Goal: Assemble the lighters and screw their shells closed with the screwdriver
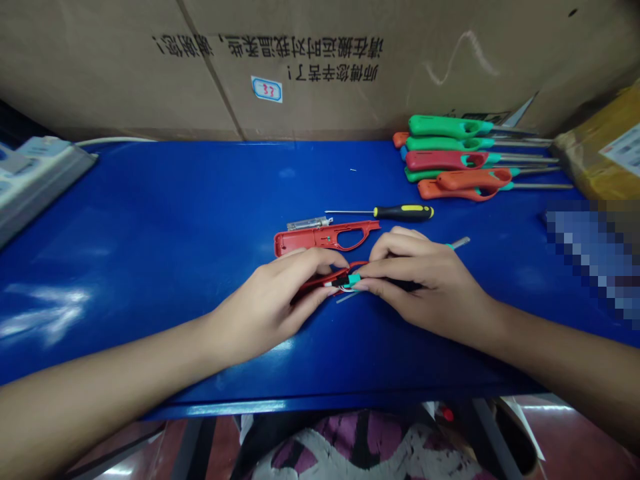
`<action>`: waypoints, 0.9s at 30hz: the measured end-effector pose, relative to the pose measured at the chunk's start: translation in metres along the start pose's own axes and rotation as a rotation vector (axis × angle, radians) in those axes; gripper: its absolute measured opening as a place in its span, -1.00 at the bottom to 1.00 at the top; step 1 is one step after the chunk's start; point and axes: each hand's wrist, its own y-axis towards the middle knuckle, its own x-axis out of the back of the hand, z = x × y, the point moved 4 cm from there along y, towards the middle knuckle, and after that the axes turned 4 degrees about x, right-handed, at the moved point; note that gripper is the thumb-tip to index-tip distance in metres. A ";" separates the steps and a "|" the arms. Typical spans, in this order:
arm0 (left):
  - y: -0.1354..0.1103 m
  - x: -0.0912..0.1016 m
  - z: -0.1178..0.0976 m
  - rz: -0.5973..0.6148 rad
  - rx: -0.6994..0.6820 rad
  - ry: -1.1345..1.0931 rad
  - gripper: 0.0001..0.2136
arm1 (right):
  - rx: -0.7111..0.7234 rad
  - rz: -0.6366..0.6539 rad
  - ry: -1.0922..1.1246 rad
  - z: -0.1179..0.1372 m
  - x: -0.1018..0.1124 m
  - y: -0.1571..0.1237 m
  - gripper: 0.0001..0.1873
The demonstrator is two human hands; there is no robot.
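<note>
My left hand (285, 293) is closed around a red lighter half-shell (316, 281), thumb and fingers along its edges. From the other side my right hand (425, 280) pinches a small teal plastic piece (353, 280) against that half-shell. Between the fingertips a black part (341, 281) and white wires show, partly hidden. Past my right hand pokes the end of a metal tube (461, 243). Just behind my hands lies the other red half-shell (327, 237), hollow side up. A clear fuel tank (307, 224) touches its back edge.
A black and yellow screwdriver (404, 213) lies behind the half-shell. Several long-nosed lighters (450, 160) are piled at the back right, beside a taped package (600, 153). A cardboard box (320, 100) walls off the back of the blue table (150, 233). A power strip (45, 173) sits left.
</note>
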 end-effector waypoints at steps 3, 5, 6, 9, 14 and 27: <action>0.000 0.000 -0.001 0.004 -0.002 -0.001 -0.82 | 0.007 -0.005 -0.022 0.001 0.001 -0.001 -0.85; 0.000 0.000 -0.001 0.007 -0.003 0.005 -0.84 | 0.012 -0.002 -0.033 0.001 0.000 -0.001 -0.83; 0.000 0.000 -0.002 0.007 -0.006 0.010 -0.84 | 0.010 0.003 -0.040 0.001 0.000 -0.002 -0.81; 0.000 0.000 -0.002 0.007 -0.022 0.024 -0.86 | 0.006 0.018 -0.070 0.001 -0.001 -0.002 -0.77; 0.000 0.000 -0.003 -0.002 -0.028 0.041 -0.86 | 0.012 0.008 -0.049 0.001 -0.001 -0.001 -0.80; -0.001 0.008 -0.006 -0.105 -0.056 0.047 -0.85 | 0.007 -0.051 0.059 -0.002 0.001 0.002 -0.87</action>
